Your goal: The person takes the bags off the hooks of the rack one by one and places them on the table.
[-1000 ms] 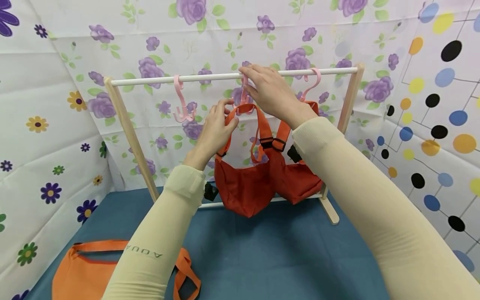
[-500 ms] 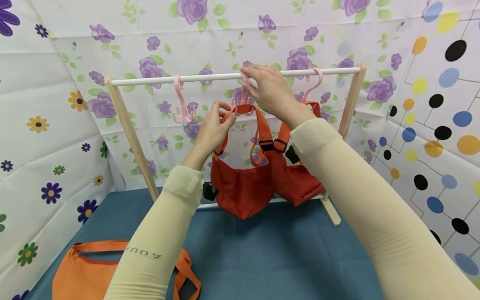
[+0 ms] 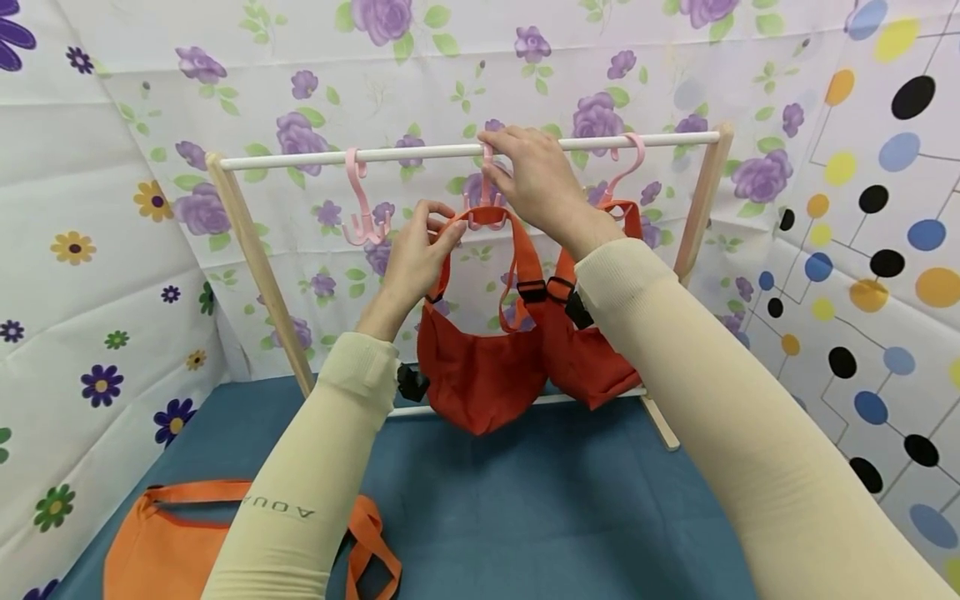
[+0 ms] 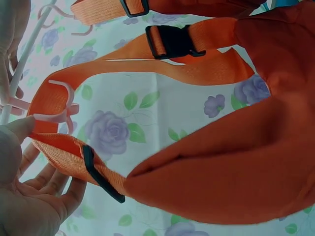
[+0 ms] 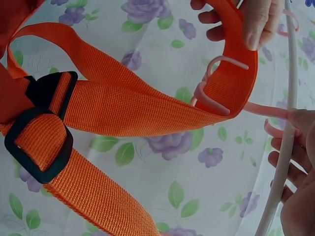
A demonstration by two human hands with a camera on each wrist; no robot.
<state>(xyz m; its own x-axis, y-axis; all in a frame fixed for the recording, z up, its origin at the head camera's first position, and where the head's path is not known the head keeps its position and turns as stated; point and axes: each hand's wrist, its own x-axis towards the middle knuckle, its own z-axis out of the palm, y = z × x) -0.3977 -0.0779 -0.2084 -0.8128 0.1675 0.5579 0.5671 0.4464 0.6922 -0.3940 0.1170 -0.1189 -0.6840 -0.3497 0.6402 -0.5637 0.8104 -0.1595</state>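
A red bag (image 3: 483, 375) hangs by its orange strap (image 3: 525, 250) from the middle pink hook (image 3: 486, 187) on the white rail. The left hand (image 3: 414, 254) pinches that strap just left of the hook; in the left wrist view, thumb and fingers of the left hand (image 4: 34, 196) lie either side of the strap (image 4: 74, 162). The right hand (image 3: 542, 179) grips the hook's top at the rail, and in the right wrist view the right hand (image 5: 300, 172) has its fingers around the rail (image 5: 278, 182) and thumb on the hook stem (image 5: 266, 110). The strap lies over the prongs.
A second red bag (image 3: 592, 367) hangs from the right pink hook (image 3: 626, 171), touching the first. An unloaded pink hook (image 3: 362, 200) hangs at left. An orange bag (image 3: 161, 550) lies on the blue tabletop (image 3: 480, 517) at front left. Wooden posts (image 3: 262, 275) support the rail.
The left hand has moved slightly left and down along the strap, still pinching it. The red bag has shifted slightly left. The right hand stays on the hook and rail.
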